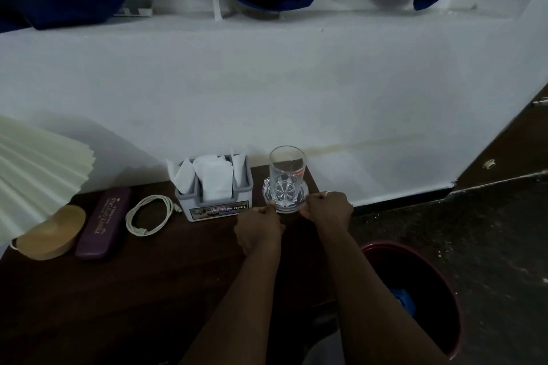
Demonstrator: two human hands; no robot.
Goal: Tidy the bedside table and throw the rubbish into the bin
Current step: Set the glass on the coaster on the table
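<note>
1. Squaring up the saucer [268,187] under the tumbler [287,170] looks like the step in hand. Both sit at the back right corner of the bench [133,290], close to the wall, with the tumbler upright on the saucer.
2. The left hand [258,228] and right hand [328,208] meet the saucer's near rim, one on each side. The fingers of each hand are curled in and seem to pinch that rim, though the dim light blurs the exact contact.
3. Any shift is best done by sliding the saucer flat along the bench, not by lifting it. The tall tumbler probably rides loose on the saucer, so a tilt could topple it. Whether it holds water I cannot tell.
4. Both hands should pull or push evenly so the saucer does not twist. It should also stay well in from the bench's right edge, since the bin [385,246] stands on the floor just beside that edge.
5. The tissue holder [215,190] stands just left of the saucer, so a small gap there avoids a knock.
6. Further left along the back edge lie a coiled cable [149,215], a spectacle case [102,222] and the lamp base [50,231], all in a neat row. Something blue lies in the bin, so the tidying seems nearly finished.
</note>
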